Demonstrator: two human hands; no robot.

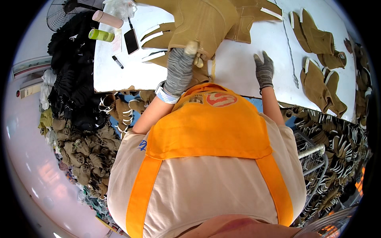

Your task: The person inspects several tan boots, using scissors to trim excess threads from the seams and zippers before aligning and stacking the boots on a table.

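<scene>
At the top centre of the frame the left hand (179, 69), in a grey knit glove, has its fingers closed around the lower edge of a tan boot upper (206, 22) and holds it up off the white surface (238, 63). The right hand (264, 70), gloved the same way, lies flat and open on the bare surface to the right, holding nothing. More tan pieces with white strips (152, 37) lie under and just left of the held one, and several others (321, 59) are spread along the upper right. A phone (131, 40), a marker (117, 62) and a green roll (101, 35) sit at the upper left. Judging by the heaps (89, 154) of similar pieces below the surface on both sides, much of the handling looks left to do; which heaps are finished I cannot tell.
</scene>
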